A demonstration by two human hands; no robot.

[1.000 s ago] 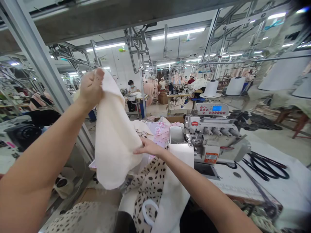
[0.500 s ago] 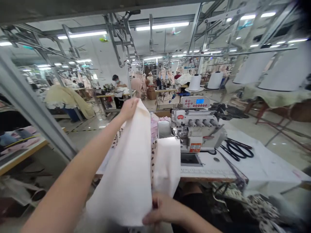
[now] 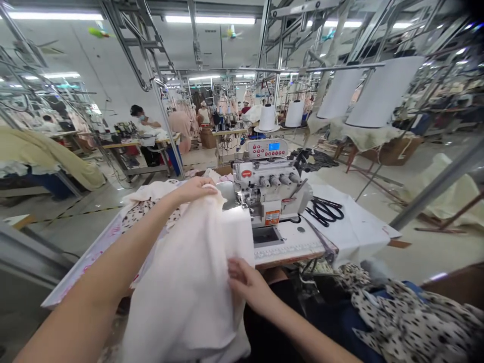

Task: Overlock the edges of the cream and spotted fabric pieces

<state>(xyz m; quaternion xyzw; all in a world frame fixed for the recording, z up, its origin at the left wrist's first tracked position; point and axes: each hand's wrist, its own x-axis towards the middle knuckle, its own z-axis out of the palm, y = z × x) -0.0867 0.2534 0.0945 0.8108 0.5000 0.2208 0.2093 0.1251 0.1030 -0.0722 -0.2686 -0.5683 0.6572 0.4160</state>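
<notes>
Cream knit fabric [image 3: 181,302] hangs from my left fingers [image 3: 200,187], closed on its top edge so it drapes; my right fingers [image 3: 242,277] lie spread against it, steadying (overlock machine [image 3: 270,189] just beyond them).

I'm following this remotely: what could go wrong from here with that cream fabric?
Two risks, judging by this view. The cream fabric, held up by the left hand and touched by the right hand, hangs loose right beside the overlock machine, so a fold could catch on its front. The black-handled shears lie on the white table within reach of the right hand, so they might get knocked.
</notes>
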